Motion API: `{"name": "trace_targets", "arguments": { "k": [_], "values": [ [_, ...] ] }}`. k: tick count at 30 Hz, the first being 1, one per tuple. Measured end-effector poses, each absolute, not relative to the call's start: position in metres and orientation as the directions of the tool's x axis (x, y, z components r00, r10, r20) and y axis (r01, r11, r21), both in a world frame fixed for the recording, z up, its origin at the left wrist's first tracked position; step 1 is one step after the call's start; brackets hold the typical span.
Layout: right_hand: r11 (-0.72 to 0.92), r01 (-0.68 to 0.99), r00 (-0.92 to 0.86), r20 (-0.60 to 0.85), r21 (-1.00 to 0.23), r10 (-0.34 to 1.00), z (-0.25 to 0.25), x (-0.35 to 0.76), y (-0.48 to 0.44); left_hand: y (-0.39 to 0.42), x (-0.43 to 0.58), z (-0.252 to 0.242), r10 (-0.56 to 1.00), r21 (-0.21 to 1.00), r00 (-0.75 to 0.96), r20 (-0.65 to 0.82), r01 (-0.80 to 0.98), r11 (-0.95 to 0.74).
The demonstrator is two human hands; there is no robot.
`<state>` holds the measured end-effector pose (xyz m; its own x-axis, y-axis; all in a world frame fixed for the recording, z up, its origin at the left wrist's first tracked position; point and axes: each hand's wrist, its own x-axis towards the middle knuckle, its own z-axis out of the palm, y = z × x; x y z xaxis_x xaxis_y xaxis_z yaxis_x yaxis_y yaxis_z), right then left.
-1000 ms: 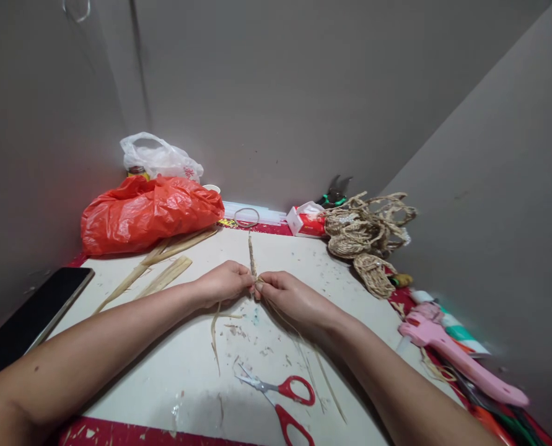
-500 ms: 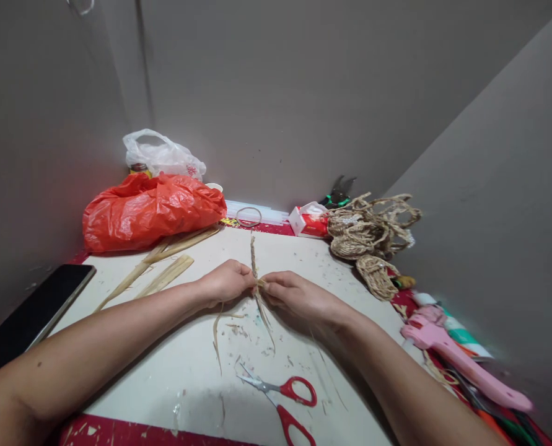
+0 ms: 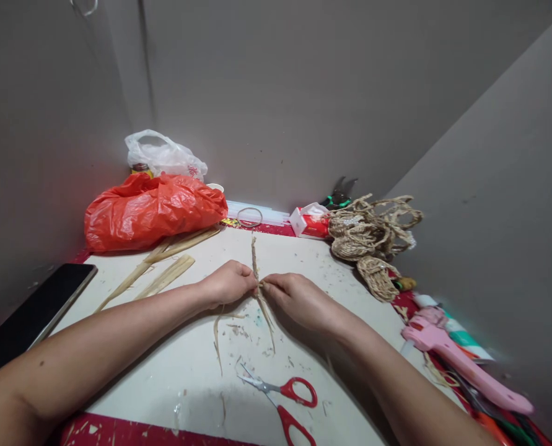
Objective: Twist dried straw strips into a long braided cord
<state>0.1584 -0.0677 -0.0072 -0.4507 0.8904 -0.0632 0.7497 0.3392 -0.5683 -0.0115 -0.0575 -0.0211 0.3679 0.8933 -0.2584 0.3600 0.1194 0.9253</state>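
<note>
A thin cord of twisted dry plant fibre [image 3: 254, 253] stands out away from me at the middle of the white board [image 3: 201, 365]. My left hand [image 3: 233, 282] pinches it from the left, thumb and fingers closed. From the right, my right hand [image 3: 298, 297] is closed on a fibre strand at the same spot, its fingertips almost touching my left hand. Loose strand ends [image 3: 267, 319] hang toward me below the pinch. Nearer to me lie red-handled scissors [image 3: 280, 390], their blades apart. Thin fibre scraps [image 3: 217, 341] lie left of the strands.
Wide dry strips [image 3: 166, 277] and a black phone [image 3: 34, 316] lie at left, behind them a red plastic bag [image 3: 155, 210]. Rope coils [image 3: 368, 232], a tissue pack [image 3: 310, 221], pruning shears [image 3: 339, 195] and a pink glue gun [image 3: 466, 359] line the right side.
My right hand has turned slightly and its fingers have drawn closer around the strand. My left hand keeps its pinch, and the view has shifted very slightly.
</note>
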Motion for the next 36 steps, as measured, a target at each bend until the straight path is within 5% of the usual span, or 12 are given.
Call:
{"name": "trace_targets", "arguments": {
  "k": [5,12,22,31,36],
  "values": [
    [0.372,0.642,-0.531,-0.039,-0.670,0.846,-0.010,0.161,-0.066,-0.058,-0.012,-0.019,0.877,0.941,0.419,-0.234,0.325,0.096],
    [0.095,0.559,-0.405,-0.171,-0.824,0.898,-0.006,0.167,-0.059,-0.060,-0.011,-0.015,0.893,0.923,0.357,-0.273,0.359,0.139],
    [0.041,0.365,-0.257,-0.058,-0.930,0.965,0.014,0.171,-0.059,-0.060,-0.011,-0.017,0.889,0.924,0.360,-0.284,0.351,0.153],
    [-0.002,0.461,-0.327,-0.172,-0.887,0.929,-0.007,0.156,-0.063,-0.060,-0.011,-0.019,0.893,0.936,0.371,-0.255,0.327,0.132],
    [-0.151,0.347,-0.341,-0.274,-0.926,0.899,-0.014,0.156,-0.060,-0.059,-0.012,-0.020,0.889,0.946,0.394,-0.233,0.305,0.112]
  ]
}}
